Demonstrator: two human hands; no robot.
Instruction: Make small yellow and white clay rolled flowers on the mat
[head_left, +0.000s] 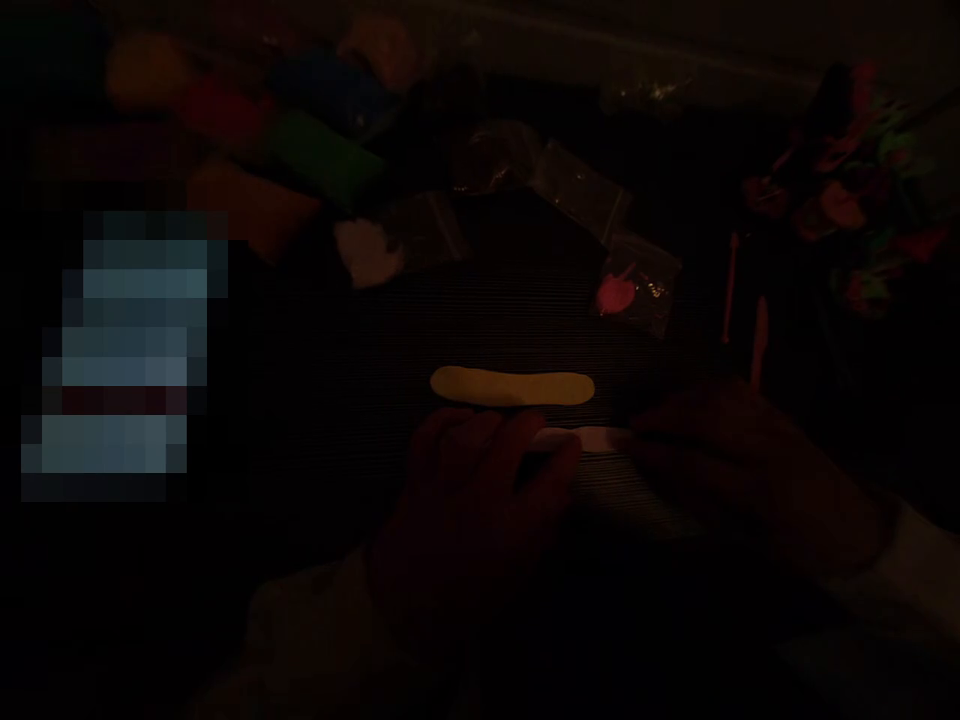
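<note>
The scene is very dark. A flattened yellow strip of clay lies on a dark ridged mat. Just in front of it is a pale pink strip. My left hand rests with its fingers over the pink strip's left end. My right hand touches its right end. Whether the fingers pinch the strip or only press on it is lost in the dark.
Lumps of clay in yellow, red, green, blue, orange and white lie at the back left. Clear bags, one holding a pink piece, sit behind. Pink sticks and a colourful pile are at right.
</note>
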